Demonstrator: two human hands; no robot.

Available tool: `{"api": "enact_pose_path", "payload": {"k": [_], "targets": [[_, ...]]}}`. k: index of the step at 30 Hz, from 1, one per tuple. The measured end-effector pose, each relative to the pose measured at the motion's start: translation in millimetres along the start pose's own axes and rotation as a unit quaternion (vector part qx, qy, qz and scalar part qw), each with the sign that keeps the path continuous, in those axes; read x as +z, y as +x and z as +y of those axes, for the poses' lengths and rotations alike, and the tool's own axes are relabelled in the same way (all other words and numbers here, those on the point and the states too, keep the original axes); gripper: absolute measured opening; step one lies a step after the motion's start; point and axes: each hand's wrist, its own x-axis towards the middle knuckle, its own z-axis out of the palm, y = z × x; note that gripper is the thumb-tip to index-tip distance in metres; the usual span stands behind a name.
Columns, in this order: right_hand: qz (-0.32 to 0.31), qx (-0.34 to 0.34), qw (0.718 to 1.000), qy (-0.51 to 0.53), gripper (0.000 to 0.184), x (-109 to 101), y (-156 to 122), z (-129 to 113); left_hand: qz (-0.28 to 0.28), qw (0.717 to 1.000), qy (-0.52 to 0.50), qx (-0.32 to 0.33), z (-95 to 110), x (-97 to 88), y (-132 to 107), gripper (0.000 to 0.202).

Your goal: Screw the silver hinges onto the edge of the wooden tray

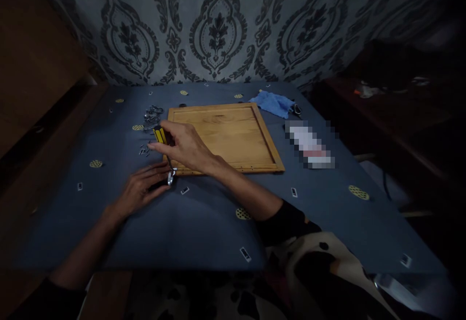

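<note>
My right hand grips a screwdriver by its yellow and black handle. The thin shaft slants down to the near left corner of a framed wooden panel lying on the table. At that corner, a small shiny metal fitting sits against the panel's edge, pinched between the thumb and fingers of my left hand. Its exact kind is hard to make out. Several small holes show along the panel's near edge. Loose screws lie just left of the panel, with a pile of metal fittings behind them.
A blue cloth lies past the panel's far right corner, beside a small dark object. Nearer, there is a blurred-out white packet. A dark blue patterned cloth covers the table, which meets a patterned wall.
</note>
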Motion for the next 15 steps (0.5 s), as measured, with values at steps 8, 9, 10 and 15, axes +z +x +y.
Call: {"api": "enact_pose_path", "payload": {"k": [8, 9, 10, 15], "targets": [[-0.123, 0.037, 0.984, 0.126, 0.012, -15.4, 3.9, 4.3, -0.011, 1.0, 0.003, -0.006, -0.5, -1.0, -0.1, 0.031], [-0.137, 0.042, 0.979, 0.144, 0.011, -16.9, 4.3, 5.0, -0.011, 1.0, 0.005, -0.005, -0.5, -1.3, 0.1, 0.03], [-0.145, 0.046, 0.976, 0.156, 0.011, -17.9, 4.5, 5.3, -0.008, 1.0, 0.007, -0.003, -0.5, -1.4, 0.2, 0.03], [-0.09, 0.05, 0.989, 0.106, 0.03, -14.2, 3.3, 0.0, -0.003, 1.0, 0.007, 0.001, -1.0, -0.4, -0.8, 0.029]]}}
